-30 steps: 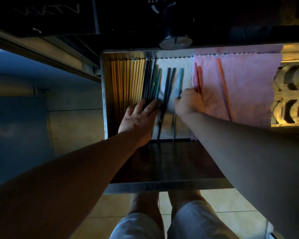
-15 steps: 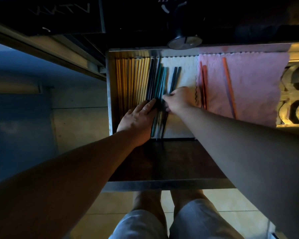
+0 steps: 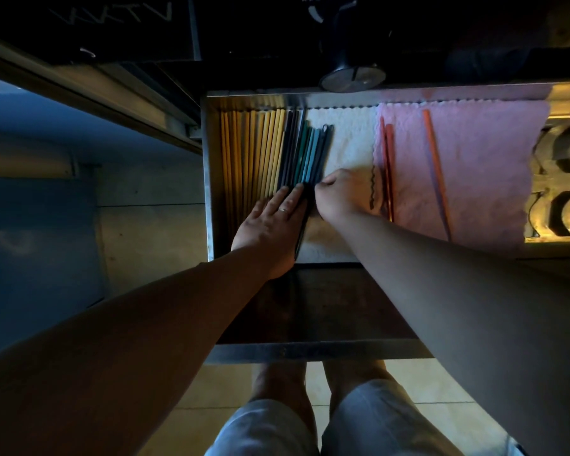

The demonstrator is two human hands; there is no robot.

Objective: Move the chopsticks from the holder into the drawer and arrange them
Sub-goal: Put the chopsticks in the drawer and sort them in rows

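The open metal drawer [image 3: 208, 179] holds a row of yellow chopsticks [image 3: 260, 153] along its left side. Beside them lie dark and teal chopsticks [image 3: 306, 153], packed side by side on a white cloth [image 3: 346, 139]. My left hand [image 3: 270, 228] lies flat, fingers spread, on the near ends of the yellow and dark ones. My right hand [image 3: 339, 192] is curled against the right edge of the dark bundle, pressing it left. Two red chopsticks [image 3: 387, 159] and one orange chopstick [image 3: 435, 166] lie on a pink cloth [image 3: 494, 159]. The holder is not visible.
A dark round-based object [image 3: 351, 77] stands on the counter edge above the drawer. The drawer's front panel [image 3: 310, 350] sticks out toward my legs. A patterned lit surface [image 3: 560, 192] is at the right. Tiled floor lies below.
My right hand slid left and pushed the loose dark and teal chopsticks against the bundle; they now lie packed together. My left hand stayed flat on the near ends.
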